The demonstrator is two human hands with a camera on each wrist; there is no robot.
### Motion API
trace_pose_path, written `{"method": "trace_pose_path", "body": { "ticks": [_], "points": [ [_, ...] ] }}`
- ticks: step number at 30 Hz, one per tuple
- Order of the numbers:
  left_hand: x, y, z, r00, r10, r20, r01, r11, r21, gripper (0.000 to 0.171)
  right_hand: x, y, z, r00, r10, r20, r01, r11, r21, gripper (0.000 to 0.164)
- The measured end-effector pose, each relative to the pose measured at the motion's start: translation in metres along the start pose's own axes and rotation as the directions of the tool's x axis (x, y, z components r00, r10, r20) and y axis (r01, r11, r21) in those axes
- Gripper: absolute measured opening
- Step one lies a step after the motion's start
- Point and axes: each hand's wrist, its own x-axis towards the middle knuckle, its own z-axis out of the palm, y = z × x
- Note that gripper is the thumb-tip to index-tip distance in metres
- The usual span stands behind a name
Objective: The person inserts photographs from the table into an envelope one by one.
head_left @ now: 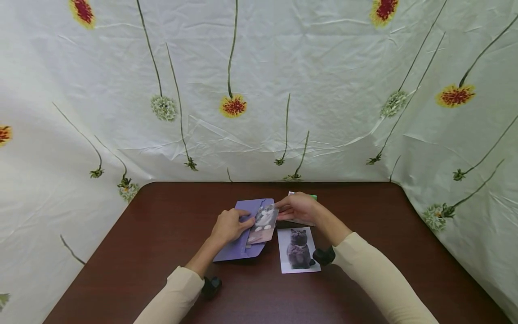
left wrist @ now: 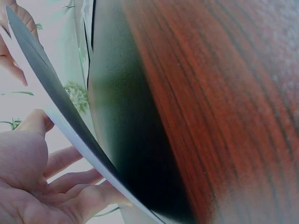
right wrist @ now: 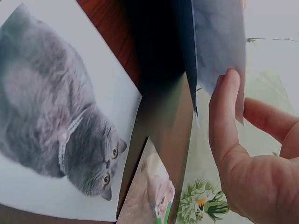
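A purple envelope is tilted above the table, with its dark underside facing the tabletop in the left wrist view. My left hand holds it, thumb and fingers bent at its upper face; some fingertips are hidden. Partly inside the envelope sits a photo of a grey-and-white cat. At the photo's upper right corner, my right hand pinches it between thumb and finger, as the right wrist view shows. Below that hand lies a photo of a grey cat in a collar, face up.
Another picture with a green corner lies behind my right hand, partly covered by it. The dark wooden table meets a white flowered cloth at its back and side edges. Black wrist cameras hang under both forearms.
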Motion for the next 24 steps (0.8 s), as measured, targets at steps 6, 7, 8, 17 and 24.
{"method": "trace_pose_path", "body": {
  "ticks": [6,7,8,17,24],
  "points": [
    [0.000,0.001,0.000,1.000,-0.017,0.009,0.017,1.000,0.003,0.037,0.000,-0.002,0.003,0.999,-0.013,0.045,0.011,0.999,0.042,0.025],
    [0.000,0.001,0.000,1.000,-0.012,0.007,0.012,1.000,0.007,0.037,0.000,-0.002,0.003,0.999,-0.013,0.048,0.011,0.999,0.046,0.025],
    [0.000,0.001,0.000,1.000,-0.011,0.007,0.011,1.000,0.007,0.037,0.000,-0.003,0.004,0.999,-0.011,0.047,0.008,0.999,0.049,0.025],
    [0.001,0.001,0.000,1.000,0.003,-0.009,-0.003,1.000,0.008,0.037,0.005,0.000,0.007,1.000,0.001,0.027,-0.003,0.998,0.068,0.032],
    [0.001,0.001,0.002,1.000,0.008,-0.010,-0.008,1.000,0.013,0.037,0.006,0.005,0.016,0.999,-0.036,0.037,0.035,0.999,0.027,0.026]
  ]
}}
